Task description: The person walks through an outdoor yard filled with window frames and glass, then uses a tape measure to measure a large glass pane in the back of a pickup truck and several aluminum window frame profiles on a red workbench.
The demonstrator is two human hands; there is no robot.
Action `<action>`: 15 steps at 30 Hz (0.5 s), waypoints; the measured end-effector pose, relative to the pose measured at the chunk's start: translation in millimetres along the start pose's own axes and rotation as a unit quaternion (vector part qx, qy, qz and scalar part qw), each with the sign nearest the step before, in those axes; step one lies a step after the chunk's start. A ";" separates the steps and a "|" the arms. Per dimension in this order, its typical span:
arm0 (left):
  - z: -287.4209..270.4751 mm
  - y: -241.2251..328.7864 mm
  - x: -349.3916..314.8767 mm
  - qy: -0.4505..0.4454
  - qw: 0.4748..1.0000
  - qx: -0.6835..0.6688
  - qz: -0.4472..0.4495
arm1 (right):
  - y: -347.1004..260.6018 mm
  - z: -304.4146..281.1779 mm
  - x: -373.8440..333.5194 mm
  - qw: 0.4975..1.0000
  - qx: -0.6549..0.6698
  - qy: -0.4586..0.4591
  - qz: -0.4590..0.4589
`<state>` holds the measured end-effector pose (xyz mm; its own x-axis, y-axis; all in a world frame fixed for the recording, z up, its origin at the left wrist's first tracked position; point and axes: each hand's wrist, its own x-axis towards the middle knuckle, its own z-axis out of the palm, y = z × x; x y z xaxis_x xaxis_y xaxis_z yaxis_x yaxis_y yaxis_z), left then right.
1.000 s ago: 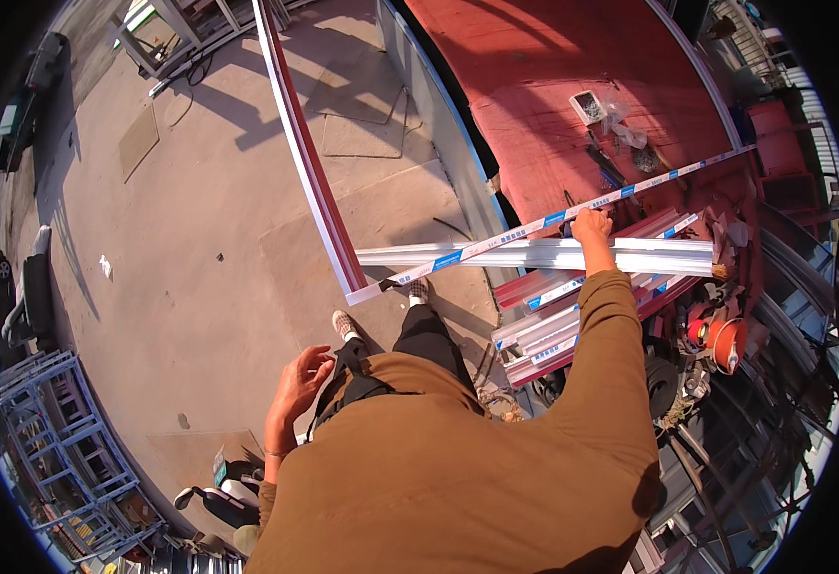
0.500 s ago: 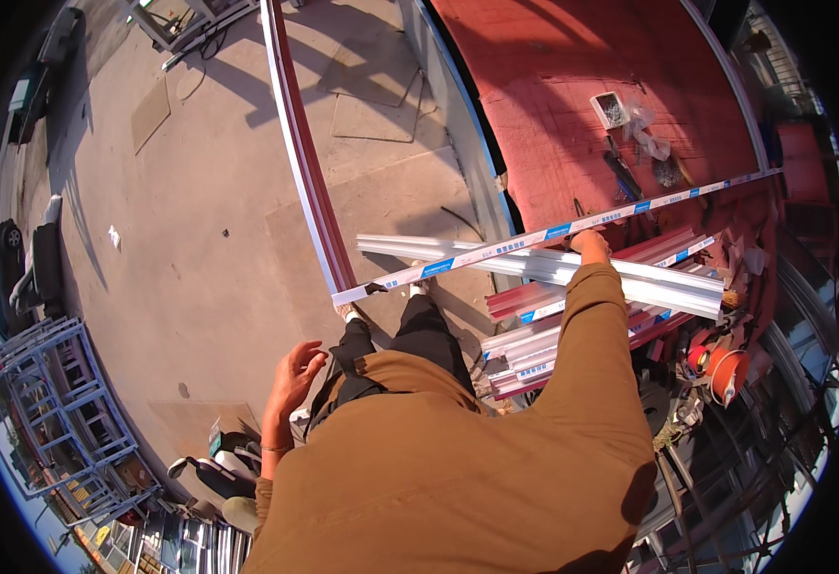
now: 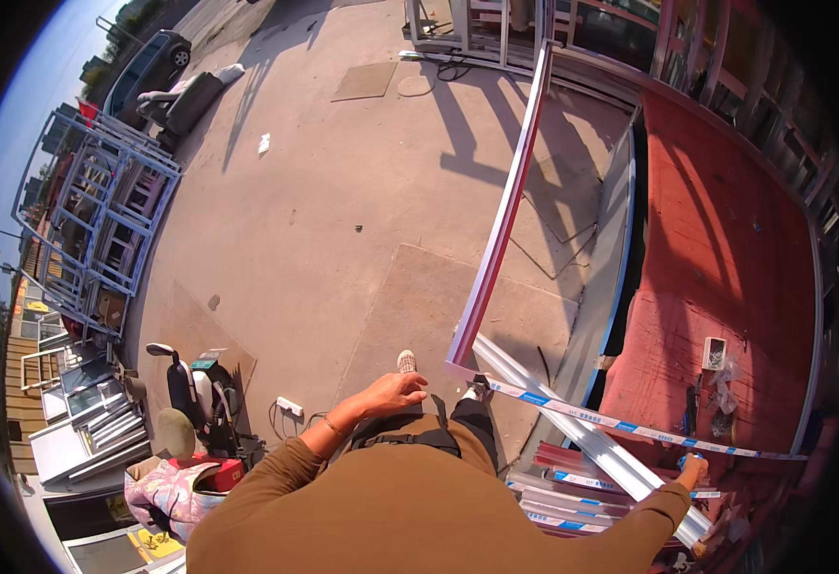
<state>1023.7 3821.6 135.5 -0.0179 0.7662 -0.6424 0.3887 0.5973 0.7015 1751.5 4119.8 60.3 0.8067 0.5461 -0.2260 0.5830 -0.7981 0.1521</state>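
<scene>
My left hand (image 3: 395, 394) hovers in front of my waist, its fingers loosely bent and apart, with nothing in it. To the right, my right hand (image 3: 693, 471) is closed just on the near side of a long white bar (image 3: 611, 422) with blue-and-white film. A bit of blue shows at its fingers; what it grips is unclear. That bar meets a white and dark red bar (image 3: 507, 206) at a corner near my feet, and the second bar runs away from me. Below the corner, a loose white profile (image 3: 601, 445) slants under the film-covered bar.
More film-covered profiles (image 3: 572, 497) lie stacked at the lower right. The red-covered table (image 3: 726, 239) bears a small white box (image 3: 714, 354) of small parts. A power strip (image 3: 289, 407) and a scooter (image 3: 211, 402) are at my left. Metal frames (image 3: 113, 220) stand farther off.
My view has swung left, so the bars and table appear farther right. My left hand has risen in front of my waist. My right hand has stayed close to the film-covered bar.
</scene>
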 end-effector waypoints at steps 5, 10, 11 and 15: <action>-15.1 -13.4 10.3 -0.011 1.000 0.018 0.018 | -37.8 -82.7 -54.1 0.876 0.457 0.051 -0.148; -51.3 -26.6 14.5 0.008 0.996 -0.005 0.085 | -92.3 -100.4 -223.6 0.678 0.681 -0.143 -0.237; -59.2 -28.3 13.6 0.008 0.995 -0.010 0.094 | -103.6 -94.6 -260.6 0.649 0.695 -0.192 -0.245; -111.3 -33.5 -0.5 0.003 0.990 -0.061 0.129 | -151.6 -51.2 -421.4 0.575 0.667 -0.389 -0.270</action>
<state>908.1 3827.6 146.7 0.0611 0.8979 -0.4358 0.2661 0.4062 0.8742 1328.2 4023.7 181.7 -0.0477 0.9407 -0.3359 -0.2835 -0.3352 -0.8985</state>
